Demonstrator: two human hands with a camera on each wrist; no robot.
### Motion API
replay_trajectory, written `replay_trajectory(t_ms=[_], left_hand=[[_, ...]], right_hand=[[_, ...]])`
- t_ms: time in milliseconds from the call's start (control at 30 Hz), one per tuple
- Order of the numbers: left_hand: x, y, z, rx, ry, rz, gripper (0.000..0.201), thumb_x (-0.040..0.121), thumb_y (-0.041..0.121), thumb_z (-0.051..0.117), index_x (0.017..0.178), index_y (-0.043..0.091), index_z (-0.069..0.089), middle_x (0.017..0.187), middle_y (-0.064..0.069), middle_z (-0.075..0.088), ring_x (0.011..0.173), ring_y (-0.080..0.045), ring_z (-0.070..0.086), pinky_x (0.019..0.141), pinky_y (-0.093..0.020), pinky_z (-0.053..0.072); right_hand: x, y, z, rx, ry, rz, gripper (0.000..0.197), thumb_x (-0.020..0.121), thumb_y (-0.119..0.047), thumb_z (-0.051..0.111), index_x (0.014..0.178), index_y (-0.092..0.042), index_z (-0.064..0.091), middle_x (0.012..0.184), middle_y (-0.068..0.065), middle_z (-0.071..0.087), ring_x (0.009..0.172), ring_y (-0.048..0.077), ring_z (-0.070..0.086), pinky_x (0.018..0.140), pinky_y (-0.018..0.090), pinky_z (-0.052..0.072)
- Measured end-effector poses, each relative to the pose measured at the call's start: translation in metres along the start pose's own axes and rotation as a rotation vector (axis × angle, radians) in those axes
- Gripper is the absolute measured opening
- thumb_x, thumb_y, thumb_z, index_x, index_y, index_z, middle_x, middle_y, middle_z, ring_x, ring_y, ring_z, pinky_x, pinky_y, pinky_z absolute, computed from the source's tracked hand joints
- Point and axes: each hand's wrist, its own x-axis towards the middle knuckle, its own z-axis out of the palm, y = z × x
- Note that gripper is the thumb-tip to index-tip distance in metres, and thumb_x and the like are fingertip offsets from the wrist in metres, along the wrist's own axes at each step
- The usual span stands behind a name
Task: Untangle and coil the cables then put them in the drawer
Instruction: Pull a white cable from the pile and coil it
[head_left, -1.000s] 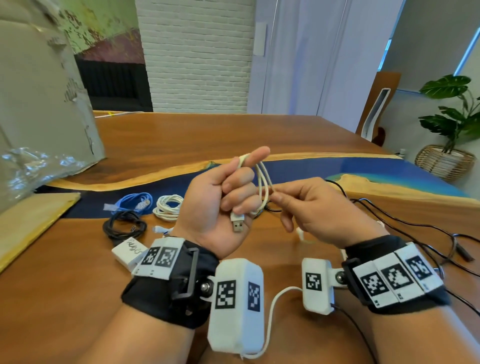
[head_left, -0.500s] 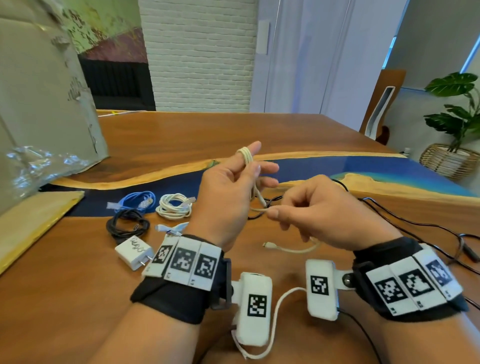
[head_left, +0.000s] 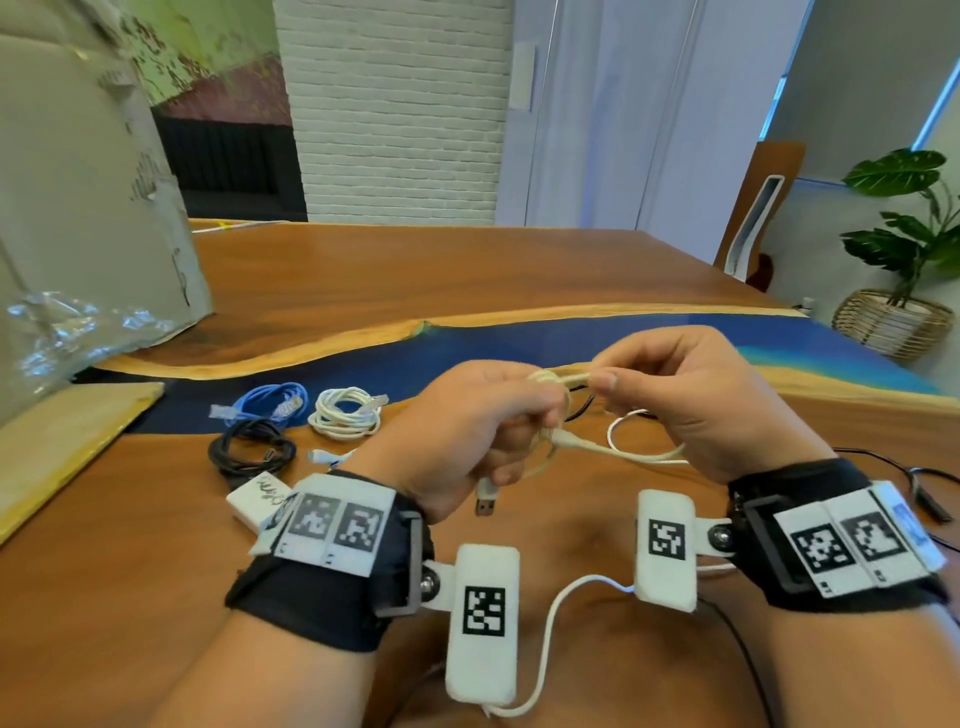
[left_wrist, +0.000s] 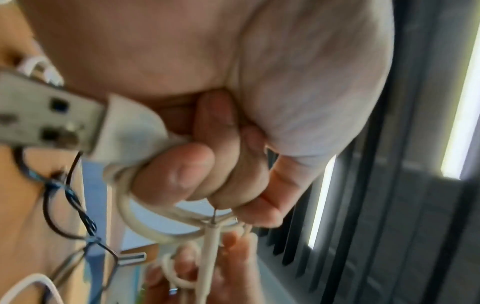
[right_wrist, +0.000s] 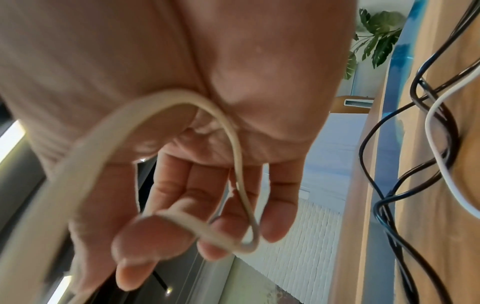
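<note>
My left hand (head_left: 498, 415) grips a small coil of cream USB cable (head_left: 550, 384) above the wooden table (head_left: 363, 270); its metal USB plug (head_left: 485, 501) hangs below the fist. In the left wrist view the curled fingers (left_wrist: 182, 170) wrap the cream USB cable (left_wrist: 135, 218) loops and the USB plug (left_wrist: 46, 123) sticks out at left. My right hand (head_left: 691, 395) pinches the cable's free end beside the coil, and a loose loop (head_left: 644, 454) sags under it. The right wrist view shows that cream USB cable (right_wrist: 197, 224) pinched between thumb and fingers.
Coiled cables lie left on the table: a blue one (head_left: 270, 405), a white one (head_left: 345, 413), a black one (head_left: 252, 452). A white charger (head_left: 260, 501) lies beside them. Loose black cables (head_left: 924, 478) trail at the right. A plastic-wrapped board (head_left: 78, 208) leans at far left.
My left hand has turned over and closed into a fist round the coil, with the plug now hanging below. My right hand has risen level with the coil, carrying the free end.
</note>
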Motion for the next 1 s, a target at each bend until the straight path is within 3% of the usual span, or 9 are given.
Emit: replay_trajectory(t_ms=[233,300,433,500,633,733,867,933,1000], left_hand=[[0.009,0.0,-0.013,-0.594,0.265,0.044,0.031,0.106,0.025,0.043,0.079,0.014,0.053,0.054,0.009,0.016,0.038,-0.006,0.015,0.038,-0.02,0.025],[0.012,-0.003,-0.015,-0.661,0.33,0.056,0.031,0.107,0.025,0.043,0.079,0.014,0.052,0.053,0.009,0.016,0.037,-0.007,0.016,0.037,-0.02,0.026],[0.015,-0.004,-0.021,-0.745,0.418,0.083,0.032,0.108,0.025,0.042,0.08,0.015,0.052,0.049,0.009,0.019,0.036,-0.007,0.017,0.037,-0.021,0.028],[0.014,-0.004,-0.022,-0.744,0.439,0.088,0.032,0.108,0.025,0.042,0.08,0.015,0.052,0.049,0.009,0.019,0.036,-0.007,0.018,0.037,-0.021,0.028],[0.014,-0.004,-0.016,-0.675,0.414,0.051,0.033,0.108,0.023,0.042,0.078,0.014,0.054,0.052,0.008,0.016,0.037,-0.008,0.015,0.037,-0.021,0.027],[0.013,-0.004,-0.012,-0.618,0.366,0.014,0.033,0.108,0.024,0.042,0.08,0.013,0.054,0.053,0.008,0.016,0.038,-0.008,0.014,0.038,-0.021,0.025],[0.012,-0.004,-0.006,-0.539,0.319,-0.027,0.035,0.108,0.024,0.041,0.078,0.013,0.055,0.053,0.008,0.018,0.038,-0.008,0.015,0.039,-0.021,0.021],[0.012,-0.004,-0.002,-0.506,0.299,-0.045,0.036,0.108,0.024,0.042,0.078,0.013,0.056,0.052,0.008,0.019,0.039,-0.007,0.014,0.039,-0.021,0.02],[0.013,-0.005,0.002,-0.485,0.281,-0.058,0.036,0.108,0.025,0.043,0.077,0.013,0.058,0.052,0.008,0.02,0.04,-0.008,0.013,0.038,-0.021,0.021]], right_hand=[[0.002,0.006,0.002,0.015,-0.013,0.1,0.026,0.082,0.007,0.075,0.102,-0.008,0.079,0.101,0.013,0.079,0.098,0.026,0.076,0.082,0.029,0.061],[0.003,0.003,0.004,0.127,0.038,0.115,0.02,0.084,-0.006,0.074,0.103,-0.002,0.077,0.103,0.019,0.078,0.101,0.034,0.074,0.085,0.034,0.063],[0.003,-0.007,0.001,0.581,0.16,0.189,0.061,0.087,-0.053,0.054,0.09,0.004,0.076,0.104,0.028,0.074,0.095,0.035,0.073,0.085,0.038,0.063],[0.003,-0.009,0.001,0.656,0.202,0.192,0.059,0.09,-0.051,0.052,0.098,0.004,0.075,0.102,0.026,0.074,0.093,0.033,0.074,0.081,0.036,0.063],[0.008,-0.002,0.006,0.362,0.321,0.252,0.025,0.105,-0.018,0.053,0.114,-0.001,0.069,0.096,0.02,0.076,0.087,0.032,0.076,0.072,0.029,0.063],[0.007,0.002,0.008,-0.06,0.32,0.327,0.026,0.103,-0.027,0.059,0.098,-0.007,0.075,0.091,0.015,0.078,0.079,0.031,0.077,0.061,0.033,0.064],[0.003,0.002,-0.002,-0.507,0.405,0.233,0.037,0.096,-0.039,0.068,0.071,-0.013,0.074,0.06,0.0,0.07,0.049,0.006,0.058,0.054,0.032,0.049],[0.002,-0.003,-0.002,-0.458,0.48,0.031,0.021,0.092,-0.031,0.074,0.077,-0.017,0.077,0.066,-0.003,0.071,0.06,0.003,0.062,0.063,0.031,0.053],[0.002,-0.007,0.008,-0.331,0.362,-0.082,0.011,0.091,-0.021,0.076,0.102,-0.02,0.079,0.091,-0.008,0.078,0.088,0.003,0.072,0.081,0.026,0.059]])
